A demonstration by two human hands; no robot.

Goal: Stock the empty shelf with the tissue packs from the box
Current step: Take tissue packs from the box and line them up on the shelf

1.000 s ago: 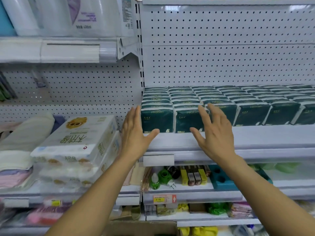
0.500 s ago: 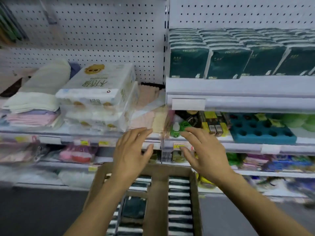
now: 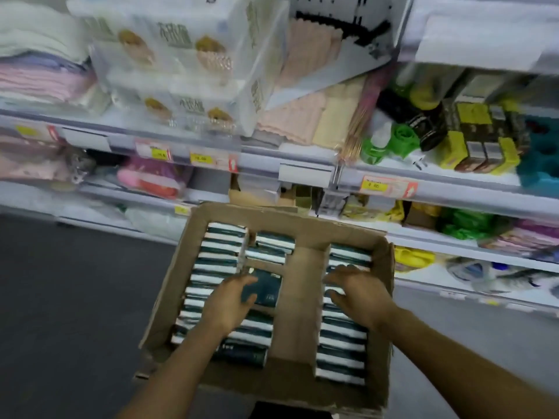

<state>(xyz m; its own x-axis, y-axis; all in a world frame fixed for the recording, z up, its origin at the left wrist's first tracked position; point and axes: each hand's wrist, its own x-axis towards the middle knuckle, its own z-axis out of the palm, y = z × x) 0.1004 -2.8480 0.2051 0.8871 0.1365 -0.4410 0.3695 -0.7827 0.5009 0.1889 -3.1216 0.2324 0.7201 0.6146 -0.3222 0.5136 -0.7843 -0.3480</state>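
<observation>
Step in hand: reach into the box for the next packs. Judged best done by bringing each hand down onto a run of upright packs, squeezing several together from both ends of the run, and lifting straight up so the neighbours do not tip into the bare middle lane. The frame is motion-blurred, so fine detail is uncertain.

Left hand: over the left block of packs, fingers spread and only loosely bent, pointing to 1 o'clock. A dark pack lying flat sits just off the fingertips, at 2 o'clock from the palm. Cannot tell whether the fingertips touch it; nothing is gripped.

Right hand: over the right column of packs, fingers loosely curved and pointing to 10 o'clock, thumb apart. The packs lie directly under and beyond the fingertips, towards 12 o'clock. Nothing held; contact with the pack tops cannot be told.

Packs stand on edge in rows: left block, a short middle group at 12 o'clock, right column. The cardboard floor shows between them. The box stands on the floor before the lower shelves.
</observation>
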